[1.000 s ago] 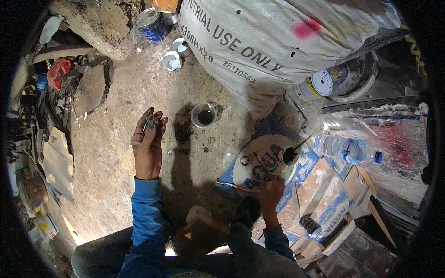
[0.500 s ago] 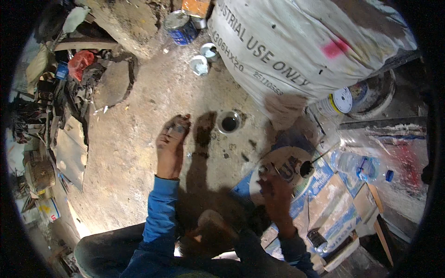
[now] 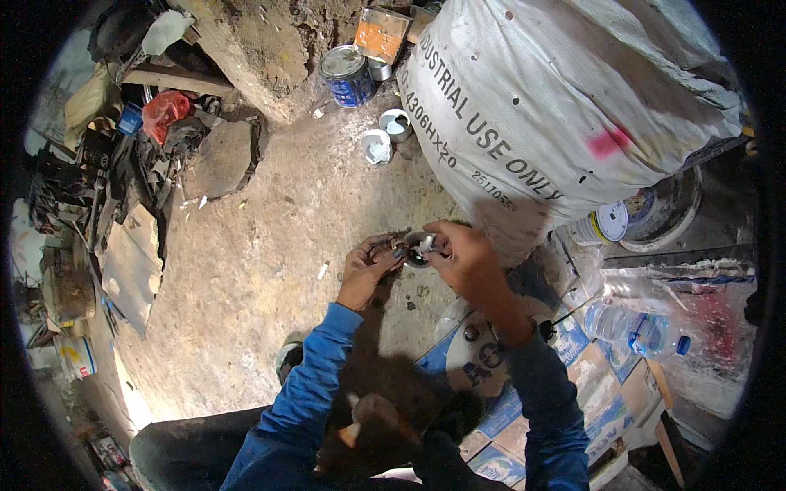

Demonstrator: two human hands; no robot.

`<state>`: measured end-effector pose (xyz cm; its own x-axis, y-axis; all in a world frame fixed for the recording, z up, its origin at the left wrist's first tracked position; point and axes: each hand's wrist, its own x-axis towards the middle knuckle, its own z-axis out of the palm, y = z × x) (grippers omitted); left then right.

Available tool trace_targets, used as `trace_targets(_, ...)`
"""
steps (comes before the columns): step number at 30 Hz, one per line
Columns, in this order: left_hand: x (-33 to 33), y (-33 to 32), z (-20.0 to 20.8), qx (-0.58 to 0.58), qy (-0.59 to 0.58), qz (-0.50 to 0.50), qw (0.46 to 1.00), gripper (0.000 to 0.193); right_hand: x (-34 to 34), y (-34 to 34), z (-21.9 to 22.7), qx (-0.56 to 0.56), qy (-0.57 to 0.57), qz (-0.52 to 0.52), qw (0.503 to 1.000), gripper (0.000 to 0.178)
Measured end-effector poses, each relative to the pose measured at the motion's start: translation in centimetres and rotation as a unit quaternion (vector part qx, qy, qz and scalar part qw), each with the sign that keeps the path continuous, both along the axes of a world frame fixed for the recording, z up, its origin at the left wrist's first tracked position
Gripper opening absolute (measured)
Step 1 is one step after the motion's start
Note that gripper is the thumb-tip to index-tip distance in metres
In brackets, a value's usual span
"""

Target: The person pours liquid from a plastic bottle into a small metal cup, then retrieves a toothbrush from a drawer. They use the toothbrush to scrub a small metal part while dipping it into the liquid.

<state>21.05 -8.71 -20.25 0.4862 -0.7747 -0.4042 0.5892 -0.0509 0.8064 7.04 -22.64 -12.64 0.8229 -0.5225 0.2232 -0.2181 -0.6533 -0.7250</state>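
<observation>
A small round cup [image 3: 415, 259] with a dark inside stands on the floor between my two hands. My left hand [image 3: 370, 268] is at the cup's left side, thumb and fingers pinched together at the rim; a small brownish bit shows at the fingertips, too small to name. Over the cup's right side, my right hand [image 3: 465, 255] is closed, its fingertips at the opening. A pale, shiny piece [image 3: 426, 243] shows at those fingertips, its kind unclear. The fingers partly hide the cup.
Ahead stand a blue paint can [image 3: 348, 79], an orange-labelled tin [image 3: 381, 34] and two small whitish cups [image 3: 377, 147]. A big white sack [image 3: 508, 106] fills the far right. On the right lie flattened cardboard [image 3: 508, 417] and a plastic bottle [image 3: 634, 329]. Scraps [image 3: 135, 254] line the left.
My right hand has come up from the cardboard to the cup. My left hand has moved right to the cup's other side, and its fingers now pinch. The view has shifted.
</observation>
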Motion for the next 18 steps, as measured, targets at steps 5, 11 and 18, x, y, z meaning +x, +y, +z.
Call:
trace_targets(5,0.2,0.3,-0.5,-0.009,-0.006,-0.014,1.000,0.033,0.7,1.6,-0.8,0.082,0.057,-0.036,0.994,0.030)
trace_targets(11,0.5,0.2,-0.7,-0.005,-0.041,-0.029,0.999,0.032,1.4,1.9,-2.1,0.108,0.006,-0.042,0.993,0.021)
trace_targets(18,0.6,0.3,0.2,0.025,-0.069,-0.040,0.997,0.037,-1.0,2.4,-3.4,0.095,0.056,-0.060,0.992,0.015)
